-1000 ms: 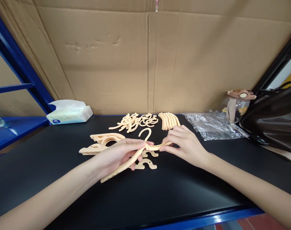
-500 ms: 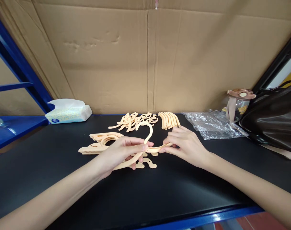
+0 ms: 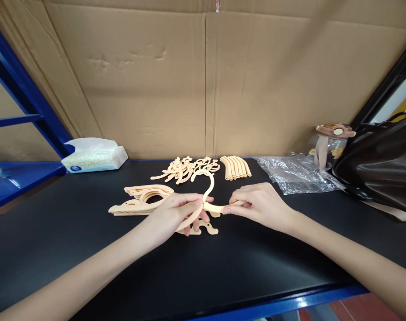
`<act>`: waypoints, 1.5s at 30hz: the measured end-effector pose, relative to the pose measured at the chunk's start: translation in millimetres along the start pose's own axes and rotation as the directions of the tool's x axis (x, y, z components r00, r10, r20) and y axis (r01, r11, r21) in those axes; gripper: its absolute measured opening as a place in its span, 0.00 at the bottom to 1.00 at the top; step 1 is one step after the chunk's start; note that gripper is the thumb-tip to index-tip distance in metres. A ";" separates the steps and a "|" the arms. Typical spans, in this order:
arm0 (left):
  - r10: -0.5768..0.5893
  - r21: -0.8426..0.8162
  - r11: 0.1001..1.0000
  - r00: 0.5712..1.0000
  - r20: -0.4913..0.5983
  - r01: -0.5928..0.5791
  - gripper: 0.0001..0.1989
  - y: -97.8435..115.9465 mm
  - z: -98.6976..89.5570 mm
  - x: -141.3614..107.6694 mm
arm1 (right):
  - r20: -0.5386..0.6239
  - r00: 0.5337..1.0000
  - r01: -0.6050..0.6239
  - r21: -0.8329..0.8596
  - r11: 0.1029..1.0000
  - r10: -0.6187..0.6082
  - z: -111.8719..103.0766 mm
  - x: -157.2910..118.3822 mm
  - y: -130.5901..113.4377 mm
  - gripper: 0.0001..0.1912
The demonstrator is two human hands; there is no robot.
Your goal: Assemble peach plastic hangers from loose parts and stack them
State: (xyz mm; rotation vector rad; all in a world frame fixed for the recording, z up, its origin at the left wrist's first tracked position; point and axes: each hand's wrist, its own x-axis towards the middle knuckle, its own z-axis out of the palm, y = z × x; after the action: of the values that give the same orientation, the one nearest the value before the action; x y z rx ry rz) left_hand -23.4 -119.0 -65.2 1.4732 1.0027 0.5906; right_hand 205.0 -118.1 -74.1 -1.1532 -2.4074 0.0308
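Observation:
Between my hands is a beige plastic clothes hanger [image 3: 210, 183], its hook curving upward and an arm spreading to each side. My left hand [image 3: 181, 211] pinches it where the hook meets the left arm, thumb on top. My right hand [image 3: 259, 203] grips the outer part of the right arm, fingers wrapped round it. Below and behind my left hand lie flat beige hanger pieces [image 3: 132, 207], stacked on the black table [image 3: 223, 272]; my fingers hide some of them. One more flat piece [image 3: 209, 227] shows under my left fingertips.
At the back lie a loose heap of beige hooks [image 3: 181, 169] and a row of curved hanger arms [image 3: 235, 167]. A clear plastic bag [image 3: 296, 174], a bottle [image 3: 333, 142] and a dark bag [image 3: 383, 160] are at right. A tissue pack [image 3: 94, 156] sits back left.
My right hand has turned the hanger's right arm, so a smoother, broader face of it now shows. The left hand keeps its hold at the joint.

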 end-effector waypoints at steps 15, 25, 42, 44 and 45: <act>0.243 0.738 0.667 0.966 -0.085 -0.103 0.20 2.3 13.3 -9.1 | -0.323 0.904 0.214 -0.228 0.950 -0.281 -2.5 -1.5 -8.4 0.10; 0.336 0.844 0.473 0.937 0.092 -0.252 0.11 -5.1 11.0 -9.7 | -0.161 0.955 0.235 -0.108 0.966 -0.250 2.5 -0.6 -14.6 0.12; 0.505 0.864 0.289 0.832 0.228 -0.412 0.09 -11.6 -1.9 1.3 | 0.020 0.984 -0.176 -0.119 0.977 0.180 10.3 2.2 14.0 0.13; 0.494 0.865 0.302 0.842 0.217 -0.401 0.09 -13.1 -1.2 2.3 | 0.047 0.986 -0.154 -0.148 0.977 0.162 11.6 2.2 15.3 0.13; 0.488 0.867 0.307 0.847 0.212 -0.394 0.09 -13.6 -0.7 2.8 | 0.058 0.986 -0.143 -0.160 0.977 0.154 11.9 2.3 15.9 0.14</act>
State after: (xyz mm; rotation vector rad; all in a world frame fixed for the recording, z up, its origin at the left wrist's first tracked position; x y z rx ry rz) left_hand -25.9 -117.2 -78.7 2.8045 1.0124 0.5161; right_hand 210.4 -104.0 -87.1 -1.4238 -2.4147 -0.0708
